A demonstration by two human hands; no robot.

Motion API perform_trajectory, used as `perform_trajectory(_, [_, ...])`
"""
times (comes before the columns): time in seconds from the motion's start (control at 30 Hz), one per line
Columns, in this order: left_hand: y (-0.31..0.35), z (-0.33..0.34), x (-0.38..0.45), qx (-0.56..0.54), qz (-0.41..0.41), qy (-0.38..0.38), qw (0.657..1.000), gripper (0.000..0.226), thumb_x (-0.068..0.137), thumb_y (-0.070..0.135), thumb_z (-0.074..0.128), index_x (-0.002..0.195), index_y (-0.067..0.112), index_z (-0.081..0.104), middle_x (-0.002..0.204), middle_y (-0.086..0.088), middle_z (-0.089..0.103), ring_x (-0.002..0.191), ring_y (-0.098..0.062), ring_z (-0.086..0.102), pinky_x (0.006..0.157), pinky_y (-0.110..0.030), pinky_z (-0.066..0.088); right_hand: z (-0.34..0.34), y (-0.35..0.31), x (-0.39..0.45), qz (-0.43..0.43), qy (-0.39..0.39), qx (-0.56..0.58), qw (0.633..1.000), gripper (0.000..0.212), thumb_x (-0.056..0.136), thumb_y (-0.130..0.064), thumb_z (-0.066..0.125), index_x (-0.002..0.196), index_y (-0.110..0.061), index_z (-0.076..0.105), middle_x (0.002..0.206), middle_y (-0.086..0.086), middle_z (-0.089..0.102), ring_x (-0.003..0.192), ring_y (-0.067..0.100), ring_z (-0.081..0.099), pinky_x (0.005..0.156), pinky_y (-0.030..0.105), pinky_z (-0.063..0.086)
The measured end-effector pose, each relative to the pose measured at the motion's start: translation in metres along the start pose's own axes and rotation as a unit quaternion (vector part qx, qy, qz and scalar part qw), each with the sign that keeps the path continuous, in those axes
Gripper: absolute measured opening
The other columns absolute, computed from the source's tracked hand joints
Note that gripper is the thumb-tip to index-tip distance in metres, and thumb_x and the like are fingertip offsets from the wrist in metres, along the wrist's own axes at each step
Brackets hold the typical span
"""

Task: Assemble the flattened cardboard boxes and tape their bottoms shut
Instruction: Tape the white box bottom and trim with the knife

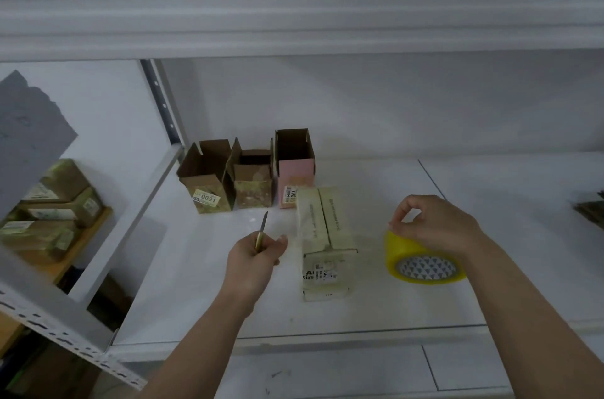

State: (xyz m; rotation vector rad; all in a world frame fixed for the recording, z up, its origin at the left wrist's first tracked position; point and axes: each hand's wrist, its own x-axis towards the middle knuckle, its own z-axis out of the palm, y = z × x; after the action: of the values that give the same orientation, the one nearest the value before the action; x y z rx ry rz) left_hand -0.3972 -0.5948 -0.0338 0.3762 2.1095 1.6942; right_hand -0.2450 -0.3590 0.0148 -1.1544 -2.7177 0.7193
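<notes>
The scene is evenly lit with soft, cool, diffuse light that seems to come from above and in front; the white desk (359, 300) and the wall behind it read as pale grey with no harsh hotspots. Shadows are faint and soft-edged, seen as a dim patch on the desk near its left edge and thin dark rims under the open boxes (242, 176) at the back. The whole picture is slightly soft and low in detail; label print is smeared. The shelf overhead is streaked with horizontal motion blur. Wide-angle distortion bends the metal shelf frame (65, 333) at the lower left, where the corners fall darker.
</notes>
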Motion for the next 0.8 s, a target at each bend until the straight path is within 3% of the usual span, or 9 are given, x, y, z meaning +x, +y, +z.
perform_trajectory(0.17, [-0.033,0.018,0.000,-0.035,-0.104,-0.044,0.993,0.035,0.092,0.037,0.062,0.073,0.010,0.049,0.062,0.000,0.044,0.054,-0.013,0.037,0.060,-0.027,0.035,0.037,-0.006,0.001,0.023,-0.056,-0.040,0.997,0.032,0.078,-0.066,0.063,0.089,-0.036,0.062,0.097,-0.014,0.059,0.089,0.011,0.056,0.073,0.029,0.042])
perform_trajectory(0.23, [-0.041,0.029,-0.003,-0.082,-0.145,-0.056,0.984,0.036,0.092,0.041,0.060,0.077,0.009,0.053,0.059,0.001,0.039,0.049,-0.011,0.029,0.047,-0.023,0.029,0.054,-0.014,-0.002,0.014,-0.074,-0.056,0.996,0.035,0.081,-0.066,0.059,0.097,-0.035,0.062,0.097,-0.011,0.059,0.089,0.012,0.055,0.074,0.028,0.043])
perform_trajectory(0.33, [-0.044,0.035,-0.005,-0.140,-0.181,-0.064,0.972,0.040,0.089,0.046,0.060,0.085,0.006,0.057,0.065,-0.001,0.042,0.045,-0.009,0.027,0.039,-0.021,0.024,0.063,-0.021,-0.004,0.005,-0.078,-0.066,0.995,0.033,0.086,-0.059,0.055,0.106,-0.033,0.062,0.106,-0.009,0.062,0.090,0.012,0.055,0.074,0.028,0.043])
perform_trajectory(0.5, [-0.045,0.033,-0.004,-0.136,-0.196,-0.078,0.968,0.045,0.086,0.052,0.062,0.082,0.008,0.057,0.067,-0.002,0.046,0.044,-0.008,0.029,0.037,-0.020,0.024,0.063,-0.025,-0.004,0.014,-0.078,-0.092,0.993,0.034,0.087,-0.058,0.054,0.107,-0.032,0.061,0.106,-0.009,0.063,0.089,0.012,0.055,0.070,0.027,0.041])
perform_trajectory(0.7, [-0.057,0.034,-0.015,-0.070,-0.223,-0.096,0.968,0.056,0.090,0.064,0.045,0.083,0.010,0.057,0.075,-0.006,0.051,0.046,-0.010,0.030,0.041,-0.020,0.024,0.063,-0.032,-0.008,0.020,-0.072,-0.111,0.991,0.032,0.088,-0.056,0.054,0.105,-0.030,0.061,0.100,-0.008,0.064,0.087,0.013,0.057,0.068,0.027,0.041])
perform_trajectory(0.8, [-0.049,0.026,-0.008,-0.022,-0.181,-0.096,0.979,0.050,0.089,0.060,0.051,0.085,0.010,0.055,0.074,-0.005,0.046,0.049,-0.011,0.032,0.045,-0.021,0.026,0.062,-0.035,-0.012,0.032,-0.065,-0.112,0.991,0.031,0.089,-0.055,0.053,0.102,-0.028,0.061,0.094,-0.008,0.064,0.083,0.013,0.058,0.066,0.026,0.041])
